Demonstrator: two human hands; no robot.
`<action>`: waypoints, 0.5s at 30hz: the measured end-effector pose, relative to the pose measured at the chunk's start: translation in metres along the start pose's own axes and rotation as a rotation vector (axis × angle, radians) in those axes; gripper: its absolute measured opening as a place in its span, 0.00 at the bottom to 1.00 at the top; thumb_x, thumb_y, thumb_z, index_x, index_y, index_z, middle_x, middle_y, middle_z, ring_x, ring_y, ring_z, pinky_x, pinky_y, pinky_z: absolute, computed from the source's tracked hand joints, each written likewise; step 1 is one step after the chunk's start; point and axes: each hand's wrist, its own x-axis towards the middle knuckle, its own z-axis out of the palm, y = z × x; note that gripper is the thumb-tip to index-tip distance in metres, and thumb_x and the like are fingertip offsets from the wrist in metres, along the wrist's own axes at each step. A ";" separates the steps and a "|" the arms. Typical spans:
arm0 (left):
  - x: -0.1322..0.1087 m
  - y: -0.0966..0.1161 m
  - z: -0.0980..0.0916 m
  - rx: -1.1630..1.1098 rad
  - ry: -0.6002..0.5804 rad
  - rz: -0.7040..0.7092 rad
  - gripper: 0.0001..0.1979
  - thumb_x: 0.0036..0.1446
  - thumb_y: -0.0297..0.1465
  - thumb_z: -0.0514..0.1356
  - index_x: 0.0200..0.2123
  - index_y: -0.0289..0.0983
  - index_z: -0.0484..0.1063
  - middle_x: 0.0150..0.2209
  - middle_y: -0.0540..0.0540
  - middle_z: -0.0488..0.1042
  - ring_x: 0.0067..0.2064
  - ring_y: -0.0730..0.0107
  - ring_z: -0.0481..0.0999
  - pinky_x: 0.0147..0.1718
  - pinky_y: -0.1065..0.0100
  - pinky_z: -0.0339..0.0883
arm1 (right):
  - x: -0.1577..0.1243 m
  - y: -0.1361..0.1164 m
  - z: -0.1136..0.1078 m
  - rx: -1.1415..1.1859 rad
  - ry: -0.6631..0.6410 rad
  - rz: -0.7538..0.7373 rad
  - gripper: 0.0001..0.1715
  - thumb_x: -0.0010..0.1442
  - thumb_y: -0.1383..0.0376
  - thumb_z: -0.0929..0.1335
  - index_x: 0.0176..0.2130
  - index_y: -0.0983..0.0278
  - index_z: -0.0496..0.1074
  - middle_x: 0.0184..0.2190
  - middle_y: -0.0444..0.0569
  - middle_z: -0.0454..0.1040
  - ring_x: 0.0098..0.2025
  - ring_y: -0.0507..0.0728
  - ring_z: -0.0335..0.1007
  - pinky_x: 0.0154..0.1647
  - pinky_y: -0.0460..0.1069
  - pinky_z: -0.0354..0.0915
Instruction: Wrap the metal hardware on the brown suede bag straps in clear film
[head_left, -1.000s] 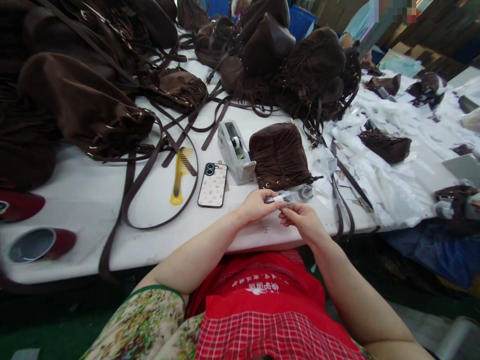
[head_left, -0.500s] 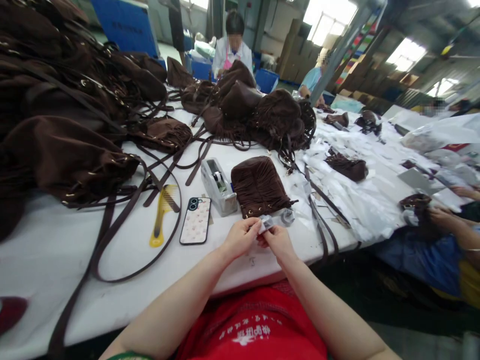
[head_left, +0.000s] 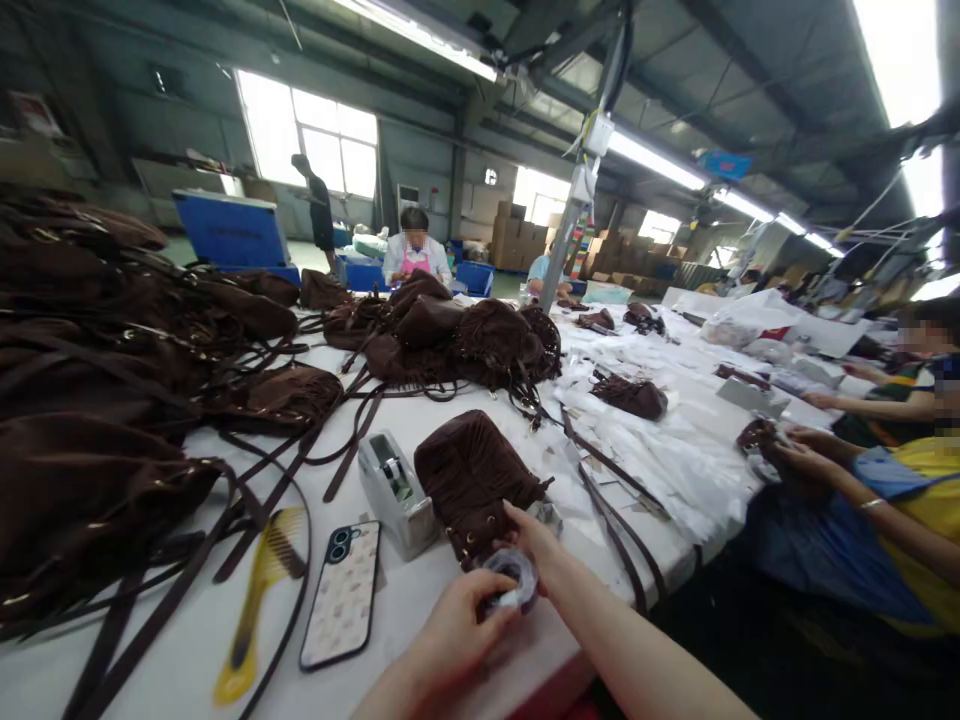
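Note:
A small dark brown gathered bag (head_left: 469, 475) lies on the white table in front of me, its eyelet-lined opening toward me. My left hand (head_left: 469, 620) pinches a translucent, plastic-wrapped ring (head_left: 519, 572) just below that opening. My right hand (head_left: 536, 550) is on the bag's near right corner, its fingers bent against the edge beside the ring; some fingertips are hidden. Left of the bag stands a clear tape dispenser (head_left: 397, 495). Beside it lie a phone in a patterned case (head_left: 341, 595) and a yellow comb (head_left: 259, 600).
Piled brown bags (head_left: 90, 400) fill the left, with more bags (head_left: 465, 335) behind. Loose straps (head_left: 607, 530) cross the table. White sheets (head_left: 675, 450) spread at right. A co-worker's hands (head_left: 806, 455) hold a brown bag at the right edge; other people sit farther back.
My view has tilted up. My hands, together at a wrapped piece before, are now slightly apart: the left holds the wrapped ring and the right has moved up onto the bag.

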 end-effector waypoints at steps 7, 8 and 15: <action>-0.005 -0.011 -0.015 -0.411 0.064 -0.104 0.28 0.52 0.51 0.58 0.41 0.33 0.78 0.29 0.44 0.76 0.25 0.72 0.70 0.27 0.71 0.65 | -0.017 -0.045 0.007 -0.060 -0.066 -0.234 0.09 0.53 0.66 0.72 0.31 0.64 0.67 0.19 0.39 0.70 0.15 0.44 0.59 0.12 0.37 0.50; -0.005 -0.013 -0.017 -0.483 0.070 -0.111 0.30 0.54 0.53 0.55 0.40 0.31 0.77 0.26 0.45 0.73 0.20 0.76 0.65 0.22 0.72 0.60 | -0.023 -0.060 0.006 -0.073 -0.088 -0.295 0.10 0.52 0.67 0.73 0.33 0.63 0.68 0.23 0.40 0.72 0.17 0.45 0.63 0.13 0.37 0.54; 0.000 -0.022 -0.016 -0.638 -0.035 -0.165 0.32 0.51 0.54 0.55 0.30 0.27 0.77 0.21 0.46 0.69 0.16 0.80 0.59 0.17 0.73 0.49 | -0.063 -0.226 -0.003 -0.318 0.011 -0.699 0.08 0.53 0.71 0.70 0.36 0.65 0.73 0.29 0.47 0.76 0.25 0.51 0.71 0.26 0.45 0.70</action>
